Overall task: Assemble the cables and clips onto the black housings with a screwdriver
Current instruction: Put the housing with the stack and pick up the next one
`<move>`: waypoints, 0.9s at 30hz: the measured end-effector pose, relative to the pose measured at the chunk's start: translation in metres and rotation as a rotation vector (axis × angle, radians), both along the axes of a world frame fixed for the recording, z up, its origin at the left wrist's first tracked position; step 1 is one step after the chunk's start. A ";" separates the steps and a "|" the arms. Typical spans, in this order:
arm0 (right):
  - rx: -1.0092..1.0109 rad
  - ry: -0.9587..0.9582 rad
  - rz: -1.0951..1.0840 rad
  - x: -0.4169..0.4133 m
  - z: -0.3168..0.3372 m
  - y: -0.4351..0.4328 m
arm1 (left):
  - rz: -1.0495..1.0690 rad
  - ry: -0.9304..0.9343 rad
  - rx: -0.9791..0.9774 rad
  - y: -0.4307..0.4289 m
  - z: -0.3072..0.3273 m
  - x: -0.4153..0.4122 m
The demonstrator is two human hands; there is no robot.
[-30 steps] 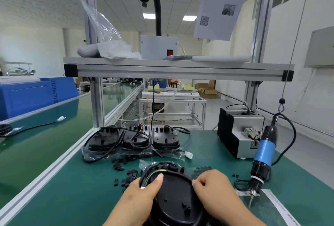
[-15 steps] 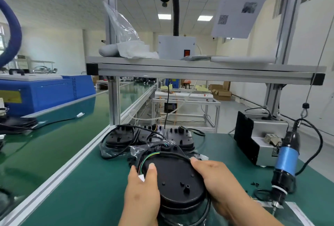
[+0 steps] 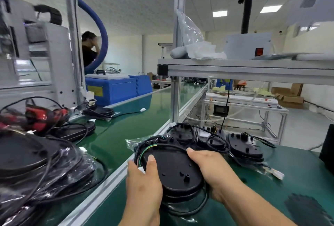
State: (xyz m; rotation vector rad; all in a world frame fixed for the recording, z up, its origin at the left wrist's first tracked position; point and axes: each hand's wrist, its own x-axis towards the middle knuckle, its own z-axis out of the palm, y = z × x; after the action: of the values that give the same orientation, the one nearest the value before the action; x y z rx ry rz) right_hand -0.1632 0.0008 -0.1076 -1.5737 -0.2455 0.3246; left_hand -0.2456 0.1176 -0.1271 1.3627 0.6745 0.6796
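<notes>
- The left hand (image 3: pixel 142 187) grasps the near-left rim of a round black housing (image 3: pixel 177 169), with the thumb laid on top.
- The right hand (image 3: pixel 213 169) grips the housing's right rim, fingers curled under it.
- The housing is held at the left edge of the green workbench (image 3: pixel 298 180), just beside the aluminium rail (image 3: pixel 101 187).
- A black cable (image 3: pixel 202 202) with green and yellow wires loops round the housing.
- Clear plastic film (image 3: pixel 131 142) shows at its far edge; I cannot tell whether it encloses the housing.
- Behind it, three more housings (image 3: pixel 245 146) with cables lie on crumpled clear plastic.
- On the conveyor belt (image 3: pixel 126 128) to the left, clear plastic bags (image 3: pixel 72 169) hold stacked black housings and cables.
- A blurred heap of small black clips (image 3: pixel 307 209) lies at the near right.
</notes>
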 end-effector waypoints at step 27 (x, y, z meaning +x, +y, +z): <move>-0.036 0.124 0.316 0.117 -0.014 0.221 | 0.243 -0.152 -0.217 0.147 -0.007 0.067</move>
State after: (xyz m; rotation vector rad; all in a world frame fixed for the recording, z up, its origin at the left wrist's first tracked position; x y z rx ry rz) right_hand -0.0460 0.2216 -0.1211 -1.5430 -0.3944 0.6733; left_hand -0.1787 0.2641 -0.1340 1.0279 0.7749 0.8675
